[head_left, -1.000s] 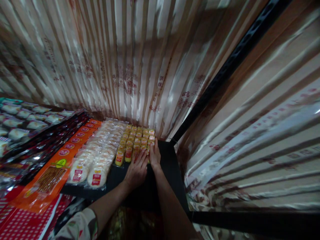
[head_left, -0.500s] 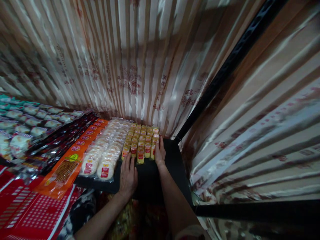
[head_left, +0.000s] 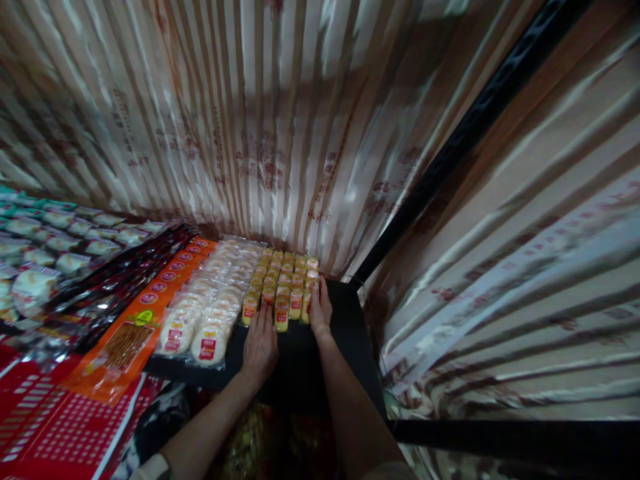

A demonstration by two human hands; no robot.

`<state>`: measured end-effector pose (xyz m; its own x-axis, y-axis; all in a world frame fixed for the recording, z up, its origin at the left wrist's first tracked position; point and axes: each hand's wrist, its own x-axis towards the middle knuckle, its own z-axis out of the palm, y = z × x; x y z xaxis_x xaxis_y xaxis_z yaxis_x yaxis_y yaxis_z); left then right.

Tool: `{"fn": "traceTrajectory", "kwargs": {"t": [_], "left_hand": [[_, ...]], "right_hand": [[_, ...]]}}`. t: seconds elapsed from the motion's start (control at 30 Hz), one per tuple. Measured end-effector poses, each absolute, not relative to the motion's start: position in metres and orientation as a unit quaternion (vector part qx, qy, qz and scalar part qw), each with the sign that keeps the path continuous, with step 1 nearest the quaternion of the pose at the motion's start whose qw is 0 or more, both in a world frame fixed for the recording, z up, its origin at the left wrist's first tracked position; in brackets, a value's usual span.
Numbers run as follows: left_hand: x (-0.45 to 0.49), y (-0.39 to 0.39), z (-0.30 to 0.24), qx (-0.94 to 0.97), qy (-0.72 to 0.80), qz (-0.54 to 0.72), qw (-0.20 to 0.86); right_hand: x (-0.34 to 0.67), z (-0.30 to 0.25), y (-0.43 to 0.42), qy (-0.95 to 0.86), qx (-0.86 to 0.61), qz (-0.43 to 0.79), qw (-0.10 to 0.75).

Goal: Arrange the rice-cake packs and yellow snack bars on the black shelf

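Rows of small yellow wrapped snack packs (head_left: 282,310) with red labels stand on a black shelf (head_left: 300,363). My left hand (head_left: 261,343) lies at the front of these rows, its fingertips touching a pack in the second column from the left and covering its lower part. Its fingers are stretched out. On the right side of the block, my right hand (head_left: 321,308) rests with straight fingers along the outermost row. Neither hand is wrapped around a pack. Just left of the yellow packs are two rows of round white crackers (head_left: 207,343) in clear wrappers.
Orange snack bags (head_left: 131,333) and dark shiny packets (head_left: 125,273) lie farther left, beside white-and-green packs (head_left: 35,290). A red basket (head_left: 60,427) is at lower left. Black shelf posts (head_left: 400,223) and pleated printed sheeting (head_left: 280,133) bound the shelf.
My left hand has shifted slightly right and forward, from the leftmost front pack to the second column. My right hand stays against the right side of the packs.
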<state>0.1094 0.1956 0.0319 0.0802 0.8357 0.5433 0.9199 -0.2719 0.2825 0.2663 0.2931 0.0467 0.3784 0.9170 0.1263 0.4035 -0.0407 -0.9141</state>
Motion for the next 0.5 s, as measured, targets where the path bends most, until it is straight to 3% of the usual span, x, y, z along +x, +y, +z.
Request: {"fn": "traceTrajectory", "kwargs": {"t": [0.5], "left_hand": [[0.103,0.167,0.048,-0.7,-0.614,-0.363,0.033]], "right_hand": [[0.267,0.043,0.293,-0.505,-0.653,0.25,0.505]]}}
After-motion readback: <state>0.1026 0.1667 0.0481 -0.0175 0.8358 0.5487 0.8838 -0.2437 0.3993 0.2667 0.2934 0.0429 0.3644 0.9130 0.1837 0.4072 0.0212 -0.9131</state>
